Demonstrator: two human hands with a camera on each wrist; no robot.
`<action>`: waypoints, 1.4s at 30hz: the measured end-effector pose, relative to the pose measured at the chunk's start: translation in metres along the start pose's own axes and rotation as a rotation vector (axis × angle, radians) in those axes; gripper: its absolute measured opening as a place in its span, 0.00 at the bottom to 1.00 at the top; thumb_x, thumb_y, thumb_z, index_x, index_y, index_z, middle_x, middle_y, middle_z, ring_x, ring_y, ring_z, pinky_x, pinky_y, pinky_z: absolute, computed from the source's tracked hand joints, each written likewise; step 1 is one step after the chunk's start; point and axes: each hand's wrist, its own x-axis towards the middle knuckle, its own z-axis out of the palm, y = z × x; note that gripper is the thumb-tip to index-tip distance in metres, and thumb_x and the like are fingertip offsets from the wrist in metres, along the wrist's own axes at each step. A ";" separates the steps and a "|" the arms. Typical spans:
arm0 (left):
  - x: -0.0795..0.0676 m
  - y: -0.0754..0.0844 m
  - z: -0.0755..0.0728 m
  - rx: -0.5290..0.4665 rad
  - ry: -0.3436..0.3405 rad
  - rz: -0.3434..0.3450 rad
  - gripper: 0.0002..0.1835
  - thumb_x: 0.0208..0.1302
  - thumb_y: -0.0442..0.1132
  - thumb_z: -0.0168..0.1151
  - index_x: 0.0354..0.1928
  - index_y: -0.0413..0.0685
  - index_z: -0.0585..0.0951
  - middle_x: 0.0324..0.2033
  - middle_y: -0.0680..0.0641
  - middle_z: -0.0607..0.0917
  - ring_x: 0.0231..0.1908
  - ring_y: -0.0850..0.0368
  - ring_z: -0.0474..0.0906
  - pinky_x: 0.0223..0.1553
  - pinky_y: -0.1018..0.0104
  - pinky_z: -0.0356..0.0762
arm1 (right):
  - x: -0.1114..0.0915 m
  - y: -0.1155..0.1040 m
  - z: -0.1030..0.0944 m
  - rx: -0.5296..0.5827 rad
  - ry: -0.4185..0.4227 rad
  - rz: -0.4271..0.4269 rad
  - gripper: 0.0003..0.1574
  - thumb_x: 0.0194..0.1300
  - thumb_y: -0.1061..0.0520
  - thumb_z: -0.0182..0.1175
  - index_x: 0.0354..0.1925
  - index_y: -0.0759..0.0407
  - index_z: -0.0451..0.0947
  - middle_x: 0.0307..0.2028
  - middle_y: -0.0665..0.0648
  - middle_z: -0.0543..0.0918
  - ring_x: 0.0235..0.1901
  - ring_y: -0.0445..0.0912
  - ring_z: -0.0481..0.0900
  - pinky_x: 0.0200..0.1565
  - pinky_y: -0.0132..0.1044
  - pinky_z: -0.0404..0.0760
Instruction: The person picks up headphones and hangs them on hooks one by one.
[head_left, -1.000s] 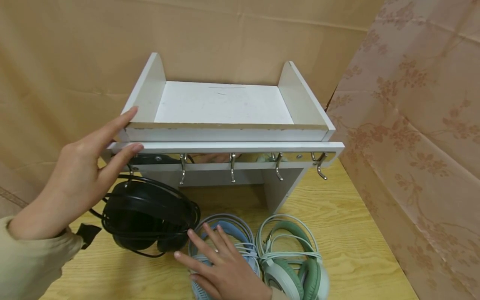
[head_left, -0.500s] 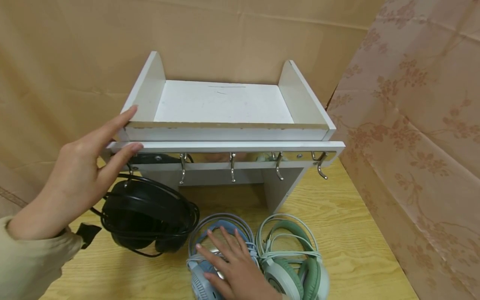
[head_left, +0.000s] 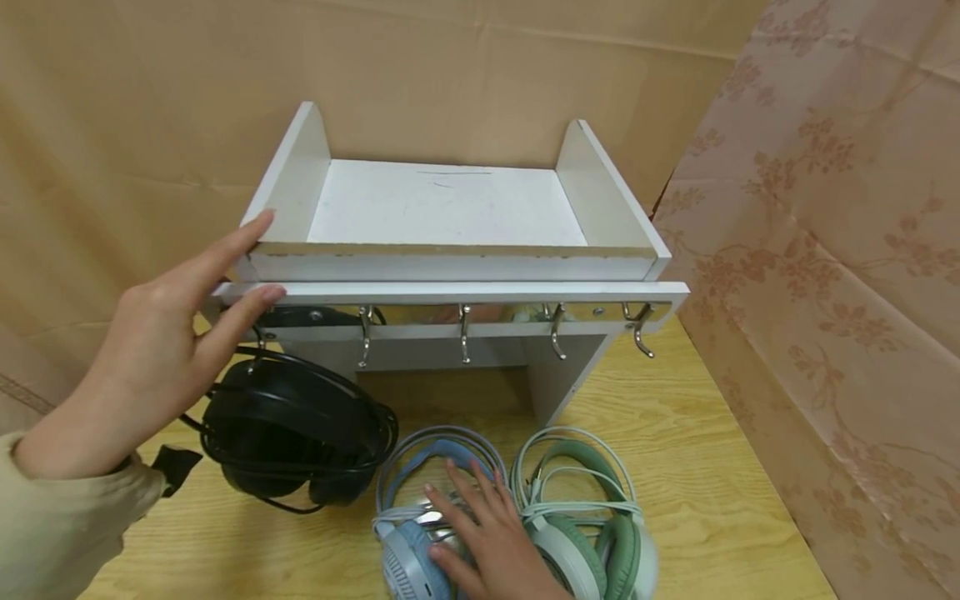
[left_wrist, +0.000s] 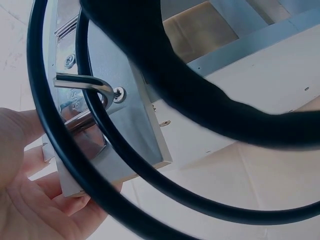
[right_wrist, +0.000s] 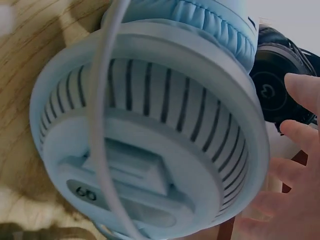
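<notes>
Blue headphones (head_left: pixel 427 500) flat on the table (head_left: pixel 697 467), between black (head_left: pixel 292 433) and green (head_left: pixel 592 508) sets | my right hand (head_left: pixel 491 542) rests on them, fingers straight, nothing gripped | left hand (head_left: pixel 161 358) open, steadying the white rack (head_left: pixel 450 271) against tipping

Head camera looking down and forward from above, taking in white shelf (head_left: pixel 450 242), wooden table (head_left: pixel 675 450) and three headphones. Left wrist camera sitting very close under shelf, looking up past black headphones (left_wrist: pixel 165 100) at metal hook (left_wrist: pixel 85 85). Right wrist camera sitting very close, low by table, facing blue headphones (right_wrist: pixel 150 125). Head view sharing blue headphones (head_left: pixel 420 542) and black headphones (head_left: pixel 292 433) with wrist views.
</notes>
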 end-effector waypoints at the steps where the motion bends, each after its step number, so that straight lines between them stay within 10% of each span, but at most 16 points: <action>1: 0.000 0.000 0.000 0.000 0.001 -0.001 0.36 0.59 0.35 0.63 0.68 0.63 0.62 0.52 0.35 0.79 0.16 0.63 0.56 0.31 0.75 0.57 | -0.001 0.001 0.001 0.002 0.006 0.006 0.34 0.70 0.36 0.40 0.71 0.37 0.48 0.72 0.52 0.52 0.70 0.58 0.49 0.60 0.59 0.55; 42: -0.001 0.000 0.001 -0.025 0.000 -0.021 0.36 0.60 0.36 0.62 0.68 0.65 0.61 0.55 0.36 0.77 0.29 0.51 0.71 0.36 0.76 0.58 | -0.006 0.011 -0.001 0.256 -0.163 0.444 0.61 0.50 0.24 0.56 0.72 0.48 0.48 0.70 0.73 0.45 0.63 0.71 0.56 0.49 0.67 0.68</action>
